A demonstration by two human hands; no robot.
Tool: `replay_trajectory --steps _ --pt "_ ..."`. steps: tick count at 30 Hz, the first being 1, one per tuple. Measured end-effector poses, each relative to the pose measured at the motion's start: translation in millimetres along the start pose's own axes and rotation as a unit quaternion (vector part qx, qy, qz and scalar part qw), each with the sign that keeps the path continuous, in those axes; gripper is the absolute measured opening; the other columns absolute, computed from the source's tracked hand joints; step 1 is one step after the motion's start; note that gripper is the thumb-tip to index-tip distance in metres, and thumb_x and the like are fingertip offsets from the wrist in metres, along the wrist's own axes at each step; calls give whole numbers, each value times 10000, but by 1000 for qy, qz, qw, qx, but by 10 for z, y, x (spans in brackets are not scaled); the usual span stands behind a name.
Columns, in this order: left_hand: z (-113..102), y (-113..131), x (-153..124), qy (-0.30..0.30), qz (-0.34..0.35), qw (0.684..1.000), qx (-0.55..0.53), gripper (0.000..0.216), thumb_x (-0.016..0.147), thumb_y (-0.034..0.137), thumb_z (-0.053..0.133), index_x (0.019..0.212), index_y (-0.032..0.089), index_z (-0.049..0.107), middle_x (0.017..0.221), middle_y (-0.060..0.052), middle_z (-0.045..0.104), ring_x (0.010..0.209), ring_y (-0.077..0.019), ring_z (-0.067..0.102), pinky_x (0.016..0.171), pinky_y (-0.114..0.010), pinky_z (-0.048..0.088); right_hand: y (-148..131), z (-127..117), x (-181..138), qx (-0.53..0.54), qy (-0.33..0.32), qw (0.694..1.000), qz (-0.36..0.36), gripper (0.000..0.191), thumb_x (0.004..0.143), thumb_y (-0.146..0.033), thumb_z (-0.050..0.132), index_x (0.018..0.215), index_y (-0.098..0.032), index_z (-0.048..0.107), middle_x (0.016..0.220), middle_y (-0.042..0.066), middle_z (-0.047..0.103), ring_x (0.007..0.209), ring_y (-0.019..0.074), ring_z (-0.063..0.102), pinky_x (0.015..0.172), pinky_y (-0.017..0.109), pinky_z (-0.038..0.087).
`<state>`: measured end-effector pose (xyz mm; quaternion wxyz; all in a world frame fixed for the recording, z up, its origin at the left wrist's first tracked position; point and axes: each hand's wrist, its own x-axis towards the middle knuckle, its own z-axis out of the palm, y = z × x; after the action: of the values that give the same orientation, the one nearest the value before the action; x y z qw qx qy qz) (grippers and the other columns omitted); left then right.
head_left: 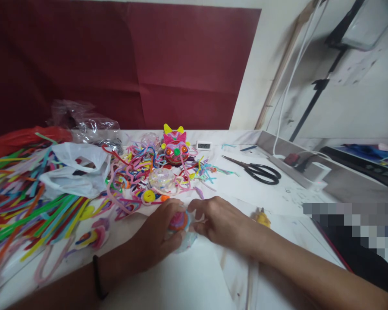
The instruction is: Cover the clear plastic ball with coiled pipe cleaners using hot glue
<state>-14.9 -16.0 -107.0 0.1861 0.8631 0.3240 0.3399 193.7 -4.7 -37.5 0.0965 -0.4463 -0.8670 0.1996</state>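
Between my hands is a small round piece of coiled pipe cleaner (177, 221), pink and purple at the middle with an orange and light blue rim. It lies on a clear, speckled plastic round (186, 242), partly covered by my fingers. My left hand (161, 232) curves around its left side, thumb at the near edge. My right hand (218, 219) has its fingers curled in a pinch at the right rim; the fingertips are blurred. White paper (174, 280) lies underneath.
Loose pipe cleaners (58, 219) and a white plastic bag (77, 168) cover the left. Behind stand a colourful animal-head figure (176, 148) and a small digital clock (203, 146). Black-handled scissors (261, 172) lie right, beyond a yellow item (262, 218). A power strip (313, 185) sits by the ledge.
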Motion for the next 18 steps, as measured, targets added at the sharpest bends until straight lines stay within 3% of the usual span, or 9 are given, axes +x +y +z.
replay_trajectory --steps 5,10,13,16,18 --pt "-5 -25 20 3 -3 1000 -9 329 847 156 507 1160 224 434 1208 -82 524 1058 -243 533 884 -383 463 -22 -12 -23 11 -2 1000 21 315 804 -179 665 1119 -194 661 958 70 755 767 181 693 653 248 449" --pt "-74 -64 72 -39 12 999 -31 324 850 205 505 1171 205 460 1208 -90 538 1105 -256 521 953 -413 443 -29 -2 -77 25 -2 999 23 320 835 -210 656 1154 -189 660 958 68 753 702 160 686 631 247 452" --pt "-95 -55 65 -44 -3 999 -18 349 861 208 496 1207 213 447 1248 -93 529 1151 -263 508 989 -430 431 -22 -16 -99 15 9 1000 17 304 845 -206 649 1147 -173 663 1005 87 749 805 195 701 701 275 481" --pt "-80 -43 30 -33 -15 999 11 411 861 195 509 1259 222 411 1329 -112 490 1238 -288 468 1041 -465 401 -21 -44 -207 -55 74 996 -5 243 858 -221 635 1093 -169 672 1092 125 721 964 269 677 810 360 496" --pt "-65 -34 12 -29 -12 999 21 415 855 173 514 1255 217 411 1349 -123 477 1263 -294 454 1058 -468 390 -16 -28 -370 -124 146 981 -20 196 883 -227 595 1054 -169 670 1058 139 712 947 297 666 805 416 505"
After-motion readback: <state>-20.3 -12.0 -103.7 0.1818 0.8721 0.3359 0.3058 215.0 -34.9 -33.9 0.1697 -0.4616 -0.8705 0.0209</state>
